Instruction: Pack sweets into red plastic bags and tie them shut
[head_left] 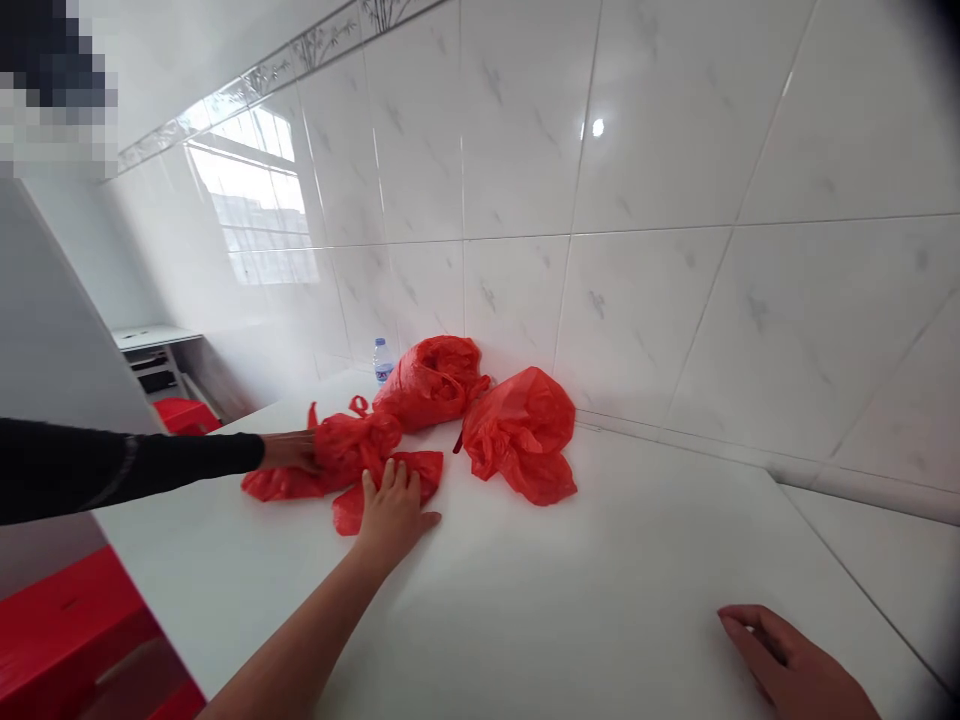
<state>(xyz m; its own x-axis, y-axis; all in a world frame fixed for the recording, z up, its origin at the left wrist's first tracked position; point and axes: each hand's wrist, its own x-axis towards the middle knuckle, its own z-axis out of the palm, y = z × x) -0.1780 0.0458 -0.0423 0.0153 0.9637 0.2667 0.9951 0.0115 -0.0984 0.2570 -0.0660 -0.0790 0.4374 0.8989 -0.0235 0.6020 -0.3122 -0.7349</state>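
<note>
Head view: a small red bag [428, 472] is touched by the left hand [393, 508], grip wide; the right hand [791, 660] is narrowed; the tied bag [351, 448] alongside is covered by a co-worker's hand [294, 451].

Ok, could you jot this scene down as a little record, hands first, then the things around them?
left hand: fingers spread on the small red bag
right hand: fingers curled, nothing visible in them
other person: dark sleeve, hand touching the knotted red bag
near the wall: two larger red bags, clear bottle with blue cap
surface: white table
bag contents: hidden
</note>
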